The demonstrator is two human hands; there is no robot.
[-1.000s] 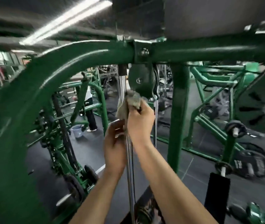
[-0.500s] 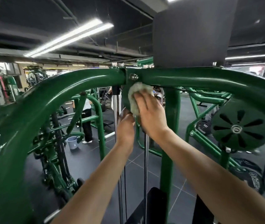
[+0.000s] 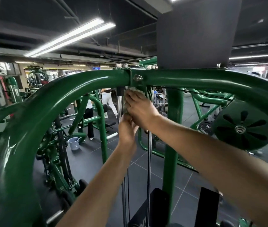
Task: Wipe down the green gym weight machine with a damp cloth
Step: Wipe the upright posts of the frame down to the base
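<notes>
The green weight machine's curved top tube (image 3: 84,84) arches across the view, joined by a bolted bracket (image 3: 137,77). Just under that bracket my right hand (image 3: 139,108) presses a pale, crumpled cloth (image 3: 134,89) against the pulley housing, fingers spread over it. Only the cloth's top edge and a strip along its left side show. My left hand (image 3: 127,130) sits directly below, fingers curled up at the hanging lower part of the cloth, beside a chrome guide rod (image 3: 119,104). What exactly the left fingers hold is hidden by the right hand.
A green upright post (image 3: 173,128) stands right of my hands, with a green slotted pulley cover (image 3: 242,126) farther right. A grey panel (image 3: 195,31) rises above the frame. A bucket (image 3: 73,143) stands on the dark floor; two people are behind it among other green machines.
My view has tilted upward. Both hands and the cloth have climbed from the black pulley up to just beneath the top tube's bracket, with the right hand now covering most of the cloth.
</notes>
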